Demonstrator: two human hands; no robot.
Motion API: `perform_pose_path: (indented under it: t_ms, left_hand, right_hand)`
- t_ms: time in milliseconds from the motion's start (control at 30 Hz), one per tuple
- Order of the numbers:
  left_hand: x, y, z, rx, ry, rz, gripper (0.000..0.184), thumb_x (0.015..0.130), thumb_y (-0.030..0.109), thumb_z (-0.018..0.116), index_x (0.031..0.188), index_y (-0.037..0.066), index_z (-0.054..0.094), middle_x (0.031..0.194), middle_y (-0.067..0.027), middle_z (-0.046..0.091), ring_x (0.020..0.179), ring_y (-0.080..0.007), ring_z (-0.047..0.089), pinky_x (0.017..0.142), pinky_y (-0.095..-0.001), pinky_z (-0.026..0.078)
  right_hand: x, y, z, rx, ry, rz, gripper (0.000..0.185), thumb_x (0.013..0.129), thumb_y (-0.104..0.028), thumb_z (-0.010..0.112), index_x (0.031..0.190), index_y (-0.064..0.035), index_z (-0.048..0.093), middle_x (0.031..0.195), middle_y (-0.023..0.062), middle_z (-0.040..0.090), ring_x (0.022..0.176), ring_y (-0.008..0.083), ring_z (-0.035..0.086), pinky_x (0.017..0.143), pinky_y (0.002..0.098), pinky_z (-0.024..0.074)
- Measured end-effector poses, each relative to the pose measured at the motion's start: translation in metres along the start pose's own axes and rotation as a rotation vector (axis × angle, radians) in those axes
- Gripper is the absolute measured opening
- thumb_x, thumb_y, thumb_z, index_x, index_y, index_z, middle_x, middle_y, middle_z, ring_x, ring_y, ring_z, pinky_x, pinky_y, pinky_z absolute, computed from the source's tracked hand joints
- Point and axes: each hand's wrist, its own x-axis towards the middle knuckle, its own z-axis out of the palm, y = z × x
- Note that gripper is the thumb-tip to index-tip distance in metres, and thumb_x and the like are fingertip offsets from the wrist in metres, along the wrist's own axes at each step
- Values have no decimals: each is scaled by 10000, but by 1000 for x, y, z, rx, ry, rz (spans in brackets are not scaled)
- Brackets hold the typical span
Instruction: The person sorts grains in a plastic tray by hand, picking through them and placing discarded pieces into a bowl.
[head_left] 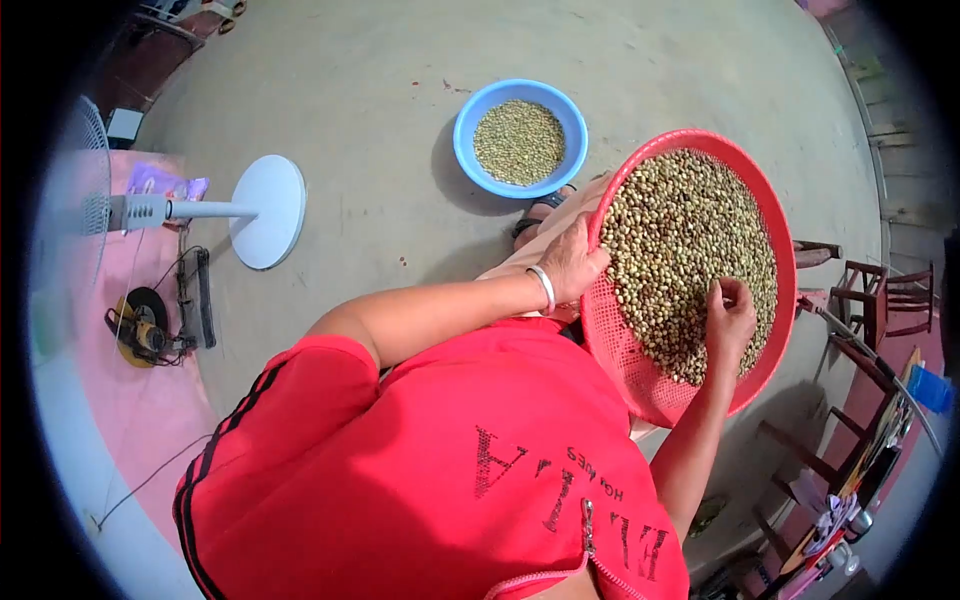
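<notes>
A red plastic sieve basket (673, 400) rests tilted over my lap, holding a thick layer of small green and brown beans or seeds (675, 235). My left hand (572, 262), with a pale bangle at the wrist, is closed around the basket's left rim. Over the beans on the basket's right side is my right hand (732, 318), its thumb and fingers curled together in a pinch. Whatever lies between those fingertips is too small to make out. On the floor ahead, a blue basin (468, 160) contains similar but greener beans (518, 142).
A white standing fan (268, 212) is at the left, near a yellow-and-black power tool (148, 330) and a purple packet (165, 183). Wooden chairs (905, 300) and a cluttered table stand at the right. A sandalled foot (540, 210) shows beside the basin.
</notes>
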Motion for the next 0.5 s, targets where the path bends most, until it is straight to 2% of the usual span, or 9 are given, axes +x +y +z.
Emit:
perform_pose_path:
  t_ms: [100,167,200,267,300,333,400,467,500]
  left_hand:
    - [-5,15,-11,39,-43,-3,505,814,225,522,1218,-64,435,1140,-332,537,1082,-484,525,973,-488,397]
    - [-6,18,-15,104,-52,41,529,804,224,528,1240,-60,436,1144,-342,535,1113,-468,510,994,-476,384]
    - [-6,16,-16,102,-57,42,529,804,224,528,1240,-60,436,1144,-342,535,1113,-468,510,994,-476,384]
    - [-6,12,-12,135,3,1,549,797,235,543,1260,-45,447,1157,-338,539,1139,-455,494,1027,-465,353]
    - [-7,5,-11,150,39,67,546,792,242,558,1254,-34,470,1177,-321,545,1136,-456,498,1036,-462,346]
    - [-6,-1,-16,267,-67,-3,537,783,233,561,1236,-44,482,1151,-298,560,1106,-445,512,1027,-460,346]
    - [-8,-12,-11,40,-16,154,520,778,207,552,1234,-34,491,1127,-263,575,1088,-417,519,1001,-446,364]
    - [-15,9,-11,-25,98,278,510,777,183,536,1242,-22,494,1107,-240,582,1075,-390,521,979,-430,378]
    - [-12,-1,-10,-59,62,290,496,786,169,524,1242,-25,496,1115,-234,585,1080,-379,526,972,-415,388]
  right_hand:
    - [22,-38,17,242,-109,-54,256,860,-196,682,988,24,655,856,125,687,814,215,655,776,331,500]
    - [38,-88,27,360,-187,-163,308,865,-198,672,1065,34,645,1003,146,680,934,231,643,855,344,480]
    - [52,-96,37,317,-143,-281,302,902,-164,671,1146,10,635,919,37,657,815,91,593,739,235,484]
    - [57,-121,35,308,-122,-286,300,906,-157,666,1155,6,627,932,34,654,825,84,590,740,229,483]
    - [58,-121,32,359,-119,-290,292,908,-150,663,1153,6,628,930,30,652,820,82,590,731,228,483]
    - [55,-114,26,406,-114,-292,285,909,-144,659,1150,5,629,928,27,650,815,80,589,723,228,484]
    - [43,-91,13,267,-87,-216,193,911,-122,647,1047,12,670,875,34,673,777,85,598,711,237,487]
    - [30,-49,4,237,-77,-189,183,908,-122,647,1021,18,679,858,44,682,777,87,604,708,241,487]
    - [19,-30,3,211,-60,-115,197,905,-126,651,1038,17,679,852,45,681,769,88,605,691,241,485]
